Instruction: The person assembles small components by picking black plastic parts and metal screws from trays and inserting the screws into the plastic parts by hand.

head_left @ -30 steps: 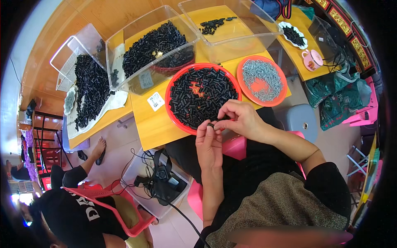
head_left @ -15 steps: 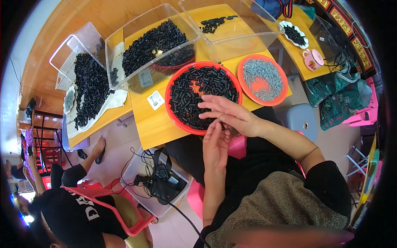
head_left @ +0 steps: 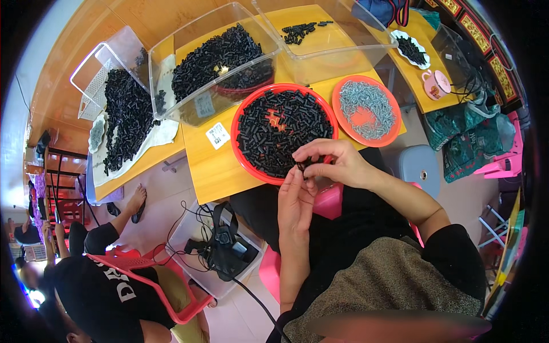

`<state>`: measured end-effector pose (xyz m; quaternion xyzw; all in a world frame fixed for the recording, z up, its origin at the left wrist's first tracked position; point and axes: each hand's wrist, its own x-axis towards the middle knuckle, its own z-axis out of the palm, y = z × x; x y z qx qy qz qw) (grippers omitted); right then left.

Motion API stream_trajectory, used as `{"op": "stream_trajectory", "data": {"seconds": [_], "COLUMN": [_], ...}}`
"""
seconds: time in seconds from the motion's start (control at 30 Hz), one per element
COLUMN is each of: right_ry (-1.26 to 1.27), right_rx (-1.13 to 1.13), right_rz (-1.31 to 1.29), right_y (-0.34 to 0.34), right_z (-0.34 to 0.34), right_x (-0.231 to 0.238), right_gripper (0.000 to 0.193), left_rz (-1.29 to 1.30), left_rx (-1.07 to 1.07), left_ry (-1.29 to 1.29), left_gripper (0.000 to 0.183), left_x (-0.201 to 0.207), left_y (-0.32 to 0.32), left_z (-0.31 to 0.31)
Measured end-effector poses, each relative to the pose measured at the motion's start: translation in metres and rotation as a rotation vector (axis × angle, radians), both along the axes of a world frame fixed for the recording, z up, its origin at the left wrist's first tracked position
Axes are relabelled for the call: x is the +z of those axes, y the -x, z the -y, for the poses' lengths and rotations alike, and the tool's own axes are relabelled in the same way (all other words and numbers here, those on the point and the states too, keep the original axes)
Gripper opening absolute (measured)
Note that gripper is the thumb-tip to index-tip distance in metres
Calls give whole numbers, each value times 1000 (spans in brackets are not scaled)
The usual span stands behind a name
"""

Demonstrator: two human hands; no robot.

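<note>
At the near rim of a red basin [head_left: 241,154], my two hands meet fingertip to fingertip. My left hand [head_left: 295,200] points up, its thumb and fingers pinched on a small black piece [head_left: 301,166]. From the right, my right hand [head_left: 343,164] curls its fingers and thumb around the same piece, hiding most of it. Many short black cylindrical pieces [head_left: 260,134] fill the basin, with its red bottom showing through in places. To the right of my hands, an orange-red plate [head_left: 362,116] carries a heap of small silvery metal parts [head_left: 374,102] that look like screws or pins.
Behind the basin stand a clear bin [head_left: 166,108] heaped with black pieces and another clear bin [head_left: 343,62] holding a few. More black pieces [head_left: 123,131] cover a white cloth at left. A person in black [head_left: 97,291] sits at lower left beside a clear box of cables [head_left: 200,268].
My right hand's fingers, stretched out over the basin before, have curled in around a black piece at my left fingertips. The left hand stays nearly in place, and the view has shifted slightly.
</note>
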<state>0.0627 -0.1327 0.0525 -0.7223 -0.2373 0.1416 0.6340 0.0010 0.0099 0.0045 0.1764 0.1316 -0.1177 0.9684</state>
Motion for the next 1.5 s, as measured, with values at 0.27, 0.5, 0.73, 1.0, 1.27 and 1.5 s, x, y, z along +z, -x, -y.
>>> {"op": "stream_trajectory", "data": {"seconds": [0.27,0.5,0.73,1.0,1.27,1.5], "right_ry": [129,66,-192,-302,-178,-245], "right_rx": [66,1,-155,-151,-166,-196], "right_rz": [453,319,-313,-360,-271,-227], "right_y": [-12,-7,17,32,31,36], "right_z": [-2,0,7,-6,-5,-10], "right_x": [2,7,6,-6,-2,-8], "right_gripper": [21,16,14,10,10,10], "left_rz": [-19,-30,-41,-32,23,91], "left_rx": [29,11,82,123,129,234], "left_ry": [15,79,132,38,6,-224], "left_gripper": [18,23,25,24,23,22], "left_x": [-14,-5,-5,-4,-4,-1], "left_y": [2,2,1,2,2,4], "left_z": [-1,-1,-7,-6,-4,2]}}
